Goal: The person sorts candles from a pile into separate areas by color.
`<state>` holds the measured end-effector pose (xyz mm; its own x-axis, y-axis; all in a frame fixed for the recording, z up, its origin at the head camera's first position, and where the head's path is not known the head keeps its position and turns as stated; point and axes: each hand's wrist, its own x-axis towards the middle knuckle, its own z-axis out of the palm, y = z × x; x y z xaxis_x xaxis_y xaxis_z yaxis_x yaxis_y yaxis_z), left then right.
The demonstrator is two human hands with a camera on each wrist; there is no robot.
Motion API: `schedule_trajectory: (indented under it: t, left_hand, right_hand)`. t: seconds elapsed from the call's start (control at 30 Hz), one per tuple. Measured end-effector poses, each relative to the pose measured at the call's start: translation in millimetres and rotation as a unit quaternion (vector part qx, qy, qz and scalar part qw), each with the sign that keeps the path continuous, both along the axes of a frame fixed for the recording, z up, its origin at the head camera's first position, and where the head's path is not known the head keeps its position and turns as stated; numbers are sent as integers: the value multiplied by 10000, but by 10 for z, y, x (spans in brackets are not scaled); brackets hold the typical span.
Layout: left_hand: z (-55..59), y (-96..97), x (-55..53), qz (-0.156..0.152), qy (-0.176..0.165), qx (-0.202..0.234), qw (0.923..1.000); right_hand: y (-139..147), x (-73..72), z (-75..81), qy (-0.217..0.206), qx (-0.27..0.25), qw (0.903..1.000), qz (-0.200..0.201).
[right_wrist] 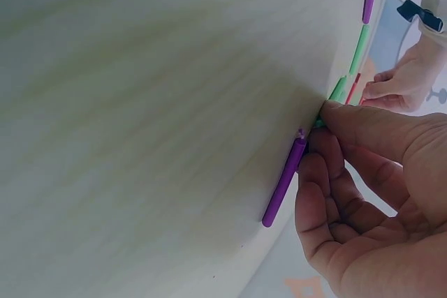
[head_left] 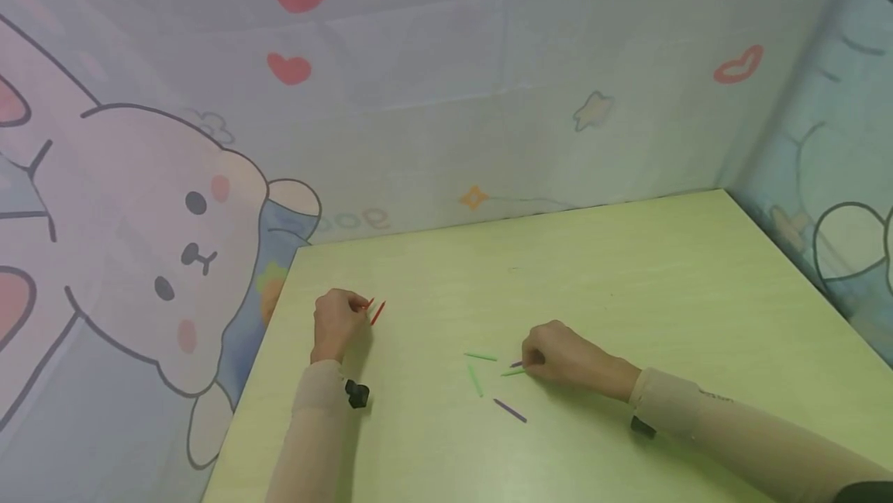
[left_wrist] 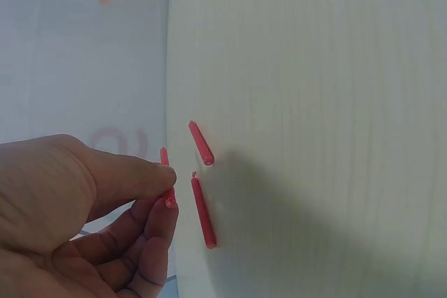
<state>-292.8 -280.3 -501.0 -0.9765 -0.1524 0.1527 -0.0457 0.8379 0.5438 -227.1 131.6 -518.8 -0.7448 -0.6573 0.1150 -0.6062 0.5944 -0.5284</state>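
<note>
My left hand (head_left: 338, 323) pinches a small red candle (left_wrist: 168, 190) between thumb and forefinger, above the table. Below it, two more red candles lie on the tabletop; one red candle (left_wrist: 203, 213) shows closest to the fingers, another red candle (left_wrist: 201, 143) beside it. Toward the table's middle, my right hand (head_left: 568, 356) has its thumb and forefinger closed on a green candle (head_left: 512, 372). A purple candle (right_wrist: 285, 183) lies against its fingers, partly hidden in the head view. Nearby rest a green candle (head_left: 481, 356), a second green candle (head_left: 475, 380) and another purple candle (head_left: 510, 410).
The pale yellow-green table (head_left: 446, 278) meets a cartoon-printed cloth backdrop (head_left: 432, 61) along its back edge. More printed cloth (head_left: 837, 177) hangs at the right side. A dark camera mount (head_left: 357, 393) sits on the left wrist, another mount (head_left: 643, 427) under the right.
</note>
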Motion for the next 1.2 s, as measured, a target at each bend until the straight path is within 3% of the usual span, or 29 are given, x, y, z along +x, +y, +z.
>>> schedule_trajectory:
  t: [0.33,0.77,1.0,1.2]
  left_hand:
    - [-127,-12,39,50,-200,126,9997]
    - [-58,54,14,-39,-43,91,9999]
    - [-60,239,30,-562,114,275,9980]
    - [-9,592,116,-1509,198,569,9867]
  right_hand:
    - [-16,15,-16,58,13,10000,20]
    - [-15,4,23,115,-43,9999,48]
    - [-13,10,29,139,-7,9999,46]
    - [-14,10,31,142,3,9999,39]
